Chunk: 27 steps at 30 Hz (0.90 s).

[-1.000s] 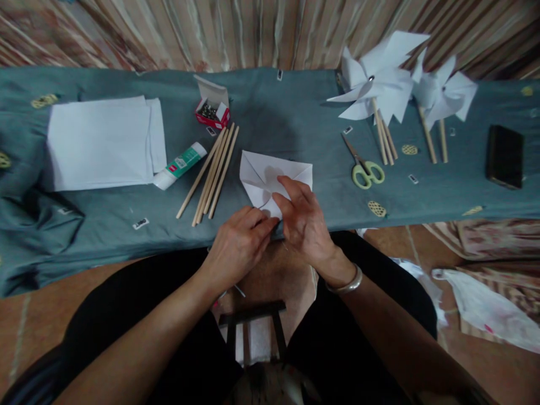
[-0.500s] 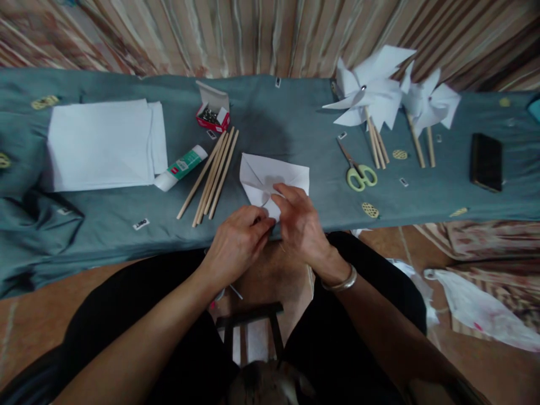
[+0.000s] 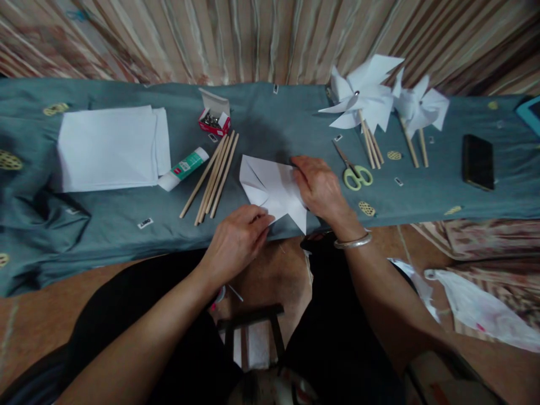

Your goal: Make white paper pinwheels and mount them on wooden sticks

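A white sheet of paper (image 3: pixel 276 183), cut and creased, lies near the front edge of the cloth-covered table. Two of its flaps on the left are bent inward, and a pointed flap sticks out at the lower right. My left hand (image 3: pixel 236 239) pinches the paper's lower left part between thumb and finger. At the paper's right edge, my right hand (image 3: pixel 323 191) has its fingers bent around the upper right corner. Just left of the paper lie several wooden sticks (image 3: pixel 215 180). Green-handled scissors (image 3: pixel 358 177) lie to the right of my right hand.
Behind the sticks stands an open red box (image 3: pixel 215 121) of small metal pins. A glue stick (image 3: pixel 183 169) and a stack of white paper (image 3: pixel 107 149) are on the left. Paper pinwheels (image 3: pixel 365 93) and a black phone (image 3: pixel 478 161) lie on the right. Striped curtains hang behind the table.
My right hand has moved from the paper's middle to its right edge. The flaps on the right, earlier folded inward, now lie opened out. My left hand keeps its pinch.
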Available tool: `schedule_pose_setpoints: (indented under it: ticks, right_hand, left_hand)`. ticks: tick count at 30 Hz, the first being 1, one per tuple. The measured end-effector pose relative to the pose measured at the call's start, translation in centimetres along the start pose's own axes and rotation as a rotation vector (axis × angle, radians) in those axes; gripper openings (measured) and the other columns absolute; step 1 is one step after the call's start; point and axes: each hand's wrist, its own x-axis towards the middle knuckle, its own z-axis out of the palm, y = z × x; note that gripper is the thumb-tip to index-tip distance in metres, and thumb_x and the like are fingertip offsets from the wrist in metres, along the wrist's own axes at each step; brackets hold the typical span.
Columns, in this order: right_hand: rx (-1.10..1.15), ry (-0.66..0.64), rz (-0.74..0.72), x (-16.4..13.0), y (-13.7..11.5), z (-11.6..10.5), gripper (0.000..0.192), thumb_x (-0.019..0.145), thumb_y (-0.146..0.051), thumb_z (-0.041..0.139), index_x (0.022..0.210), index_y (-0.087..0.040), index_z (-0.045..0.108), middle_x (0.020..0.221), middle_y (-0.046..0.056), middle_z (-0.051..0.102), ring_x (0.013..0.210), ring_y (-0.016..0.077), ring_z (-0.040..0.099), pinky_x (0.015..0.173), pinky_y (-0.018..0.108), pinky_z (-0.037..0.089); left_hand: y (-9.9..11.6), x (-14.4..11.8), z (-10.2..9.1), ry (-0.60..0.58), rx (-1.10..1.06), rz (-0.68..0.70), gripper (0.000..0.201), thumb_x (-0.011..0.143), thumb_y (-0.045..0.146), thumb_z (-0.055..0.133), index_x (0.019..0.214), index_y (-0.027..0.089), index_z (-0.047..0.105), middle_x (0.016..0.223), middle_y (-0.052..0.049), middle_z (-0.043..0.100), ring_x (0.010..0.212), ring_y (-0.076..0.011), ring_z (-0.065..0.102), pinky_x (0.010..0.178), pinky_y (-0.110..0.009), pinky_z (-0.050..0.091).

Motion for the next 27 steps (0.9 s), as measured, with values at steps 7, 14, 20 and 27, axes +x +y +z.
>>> schedule_pose_setpoints:
  ticks: [7,14,20,27]
  right_hand:
    - [0.073,0.01,0.066,-1.5,0.5,-2.4,0.033,0.091,-0.028,0.051,0.114,-0.015,0.07,0.111,0.011,0.074,0.102,0.0264,0.068,0.094,0.043,0.051]
    - [0.363,-0.05,0.335,-3.9,0.7,-3.0,0.028,0.08,-0.028,0.067,0.106,-0.016,0.072,0.075,0.002,0.073,0.063,0.015,0.065,0.064,0.029,0.051]
    - [0.327,-0.128,0.337,-5.1,-0.4,-3.6,0.023,0.082,-0.031,0.066,0.099,-0.019,0.074,0.072,0.001,0.072,0.059,0.0143,0.062,0.059,0.027,0.047]
    - [0.254,-0.15,0.267,-5.2,-1.5,-4.2,0.019,0.086,-0.034,0.062,0.089,-0.021,0.075,0.064,-0.001,0.068,0.055,0.0133,0.06,0.056,0.026,0.043]
  left_hand:
    - [-1.1,0.1,-1.4,0.039,0.036,0.006,0.022,0.089,0.01,0.054,0.106,0.013,0.068,0.103,-0.01,0.068,0.094,-0.0218,0.065,0.082,-0.036,0.057]
    - [-4.0,0.5,-2.1,0.098,0.093,-0.026,0.027,0.087,0.008,0.05,0.101,0.017,0.071,0.109,-0.009,0.068,0.102,-0.0229,0.062,0.089,-0.041,0.055]
    - [-2.2,1.0,-2.4,0.163,0.119,-0.043,0.032,0.088,0.007,0.048,0.108,0.022,0.067,0.115,-0.007,0.066,0.105,-0.0233,0.058,0.089,-0.043,0.051]
    - [1.6,0.9,-0.1,-0.037,0.123,0.13,0.021,0.088,0.023,0.064,0.107,0.014,0.065,0.107,-0.01,0.068,0.098,-0.0264,0.057,0.081,-0.041,0.048]
